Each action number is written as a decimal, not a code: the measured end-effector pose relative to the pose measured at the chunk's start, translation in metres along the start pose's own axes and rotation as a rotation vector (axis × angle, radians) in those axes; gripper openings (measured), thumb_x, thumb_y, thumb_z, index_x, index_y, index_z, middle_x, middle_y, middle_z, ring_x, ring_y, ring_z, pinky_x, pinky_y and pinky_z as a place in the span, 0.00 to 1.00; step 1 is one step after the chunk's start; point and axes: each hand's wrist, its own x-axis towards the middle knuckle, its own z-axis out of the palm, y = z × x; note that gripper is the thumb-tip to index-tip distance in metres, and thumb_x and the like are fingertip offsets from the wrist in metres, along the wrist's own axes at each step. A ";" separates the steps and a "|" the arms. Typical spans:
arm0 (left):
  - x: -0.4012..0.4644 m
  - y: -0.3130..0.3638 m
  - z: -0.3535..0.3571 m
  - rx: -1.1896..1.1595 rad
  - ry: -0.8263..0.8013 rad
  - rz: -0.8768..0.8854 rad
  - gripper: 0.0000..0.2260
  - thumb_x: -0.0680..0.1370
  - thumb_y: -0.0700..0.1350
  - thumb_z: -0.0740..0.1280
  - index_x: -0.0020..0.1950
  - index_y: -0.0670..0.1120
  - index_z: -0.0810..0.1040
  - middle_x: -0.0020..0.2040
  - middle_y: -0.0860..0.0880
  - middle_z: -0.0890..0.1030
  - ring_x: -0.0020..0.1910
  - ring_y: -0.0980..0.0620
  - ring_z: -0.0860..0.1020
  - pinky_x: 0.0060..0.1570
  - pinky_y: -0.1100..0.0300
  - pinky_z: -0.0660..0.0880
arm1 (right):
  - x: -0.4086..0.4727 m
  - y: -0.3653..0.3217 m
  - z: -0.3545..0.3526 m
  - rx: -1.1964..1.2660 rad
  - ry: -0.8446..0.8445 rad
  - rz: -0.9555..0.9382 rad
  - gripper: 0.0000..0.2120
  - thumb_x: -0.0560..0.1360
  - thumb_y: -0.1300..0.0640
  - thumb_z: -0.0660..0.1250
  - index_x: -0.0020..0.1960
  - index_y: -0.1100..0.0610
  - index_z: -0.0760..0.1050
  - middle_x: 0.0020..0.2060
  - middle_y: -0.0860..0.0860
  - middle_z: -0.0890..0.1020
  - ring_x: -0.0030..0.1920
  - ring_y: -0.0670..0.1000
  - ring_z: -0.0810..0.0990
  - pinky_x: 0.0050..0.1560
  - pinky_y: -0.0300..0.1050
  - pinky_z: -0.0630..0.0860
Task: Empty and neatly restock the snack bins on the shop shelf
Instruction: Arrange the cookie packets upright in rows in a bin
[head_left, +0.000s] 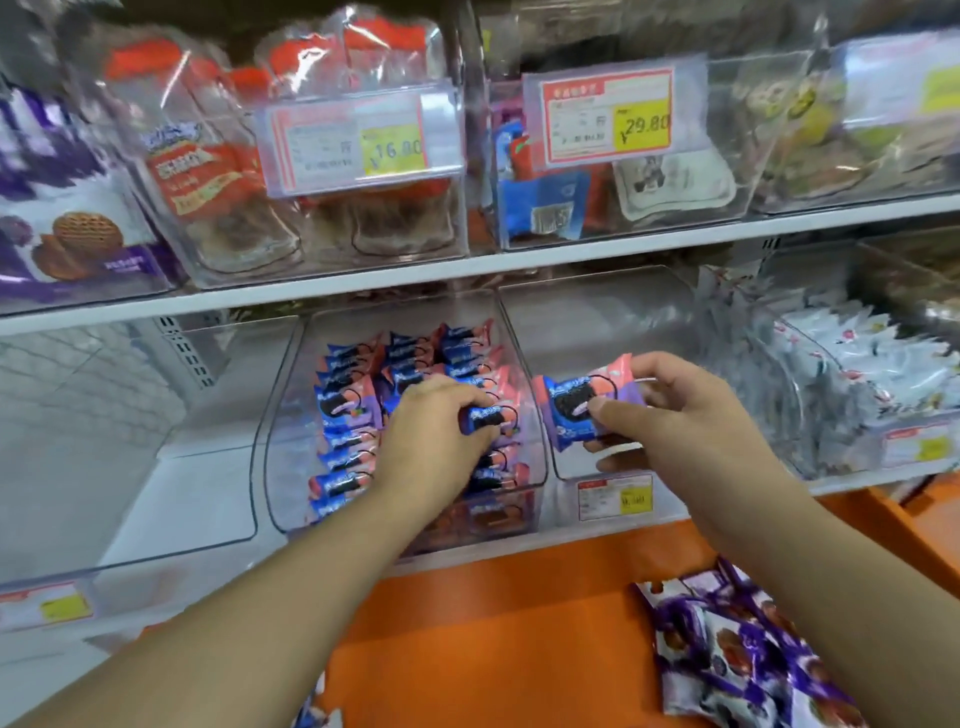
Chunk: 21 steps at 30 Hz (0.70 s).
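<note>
Right hand (670, 410) holds cookie packet (584, 405) with long axis level, left-right.

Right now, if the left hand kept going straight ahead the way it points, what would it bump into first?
Most likely the cookie packs in the clear bin. The left hand already grips one cookie pack among them, so more rows lie just past its fingers, then the bin's back wall. Depth is hard to judge.

We see the left hand (434, 415) inside the middle bin (280, 467), gripping a packet (488, 418) atop the rows there. Just right of that bin, the right hand (670, 410) holds another cookie pack (576, 400). Purple bags (737, 654) lie lower right.
</note>
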 end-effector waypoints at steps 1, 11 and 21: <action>0.002 -0.001 0.002 0.008 -0.011 -0.002 0.13 0.74 0.50 0.79 0.58 0.53 0.86 0.54 0.55 0.77 0.57 0.51 0.76 0.57 0.52 0.76 | 0.000 0.000 0.001 -0.012 -0.009 -0.009 0.05 0.78 0.64 0.72 0.50 0.56 0.80 0.42 0.55 0.87 0.42 0.58 0.88 0.45 0.60 0.86; -0.025 0.011 -0.033 -0.273 0.029 -0.081 0.11 0.81 0.46 0.70 0.60 0.61 0.81 0.58 0.58 0.77 0.58 0.57 0.77 0.59 0.60 0.74 | -0.008 0.001 0.016 -0.083 -0.089 0.020 0.06 0.78 0.61 0.73 0.53 0.54 0.79 0.42 0.51 0.88 0.43 0.51 0.87 0.42 0.53 0.84; -0.056 0.023 -0.065 -0.548 -0.026 -0.143 0.16 0.73 0.43 0.81 0.56 0.56 0.82 0.53 0.57 0.83 0.42 0.58 0.81 0.42 0.67 0.78 | -0.016 0.003 0.043 -0.404 -0.125 -0.152 0.16 0.79 0.51 0.73 0.65 0.43 0.76 0.55 0.39 0.83 0.51 0.42 0.82 0.46 0.39 0.82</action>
